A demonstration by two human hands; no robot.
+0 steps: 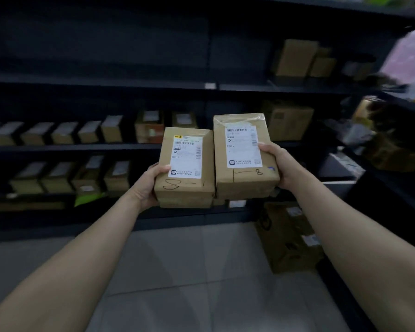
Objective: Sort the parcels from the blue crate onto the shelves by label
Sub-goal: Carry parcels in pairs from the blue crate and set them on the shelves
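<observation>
Dark metal shelves point(101, 147) spanning the view, carrying rows of small brown parcels point(65, 133) on two levels left of the central upright point(209, 111). Right of that upright, bigger cartons point(295, 58) on the upper level. Below, pale tiled floor point(177, 259), bearing a large cardboard box point(285, 238).

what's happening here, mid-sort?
A person stands facing dark shelving with a cardboard parcel in each hand. The left hand grips the smaller parcel, marked "8-" in pen; the right hand grips the larger parcel. Both are held side by side, labels up, not yet shelved. Rows of similar boxes already sit on the shelves. No blue crate is in view.
</observation>
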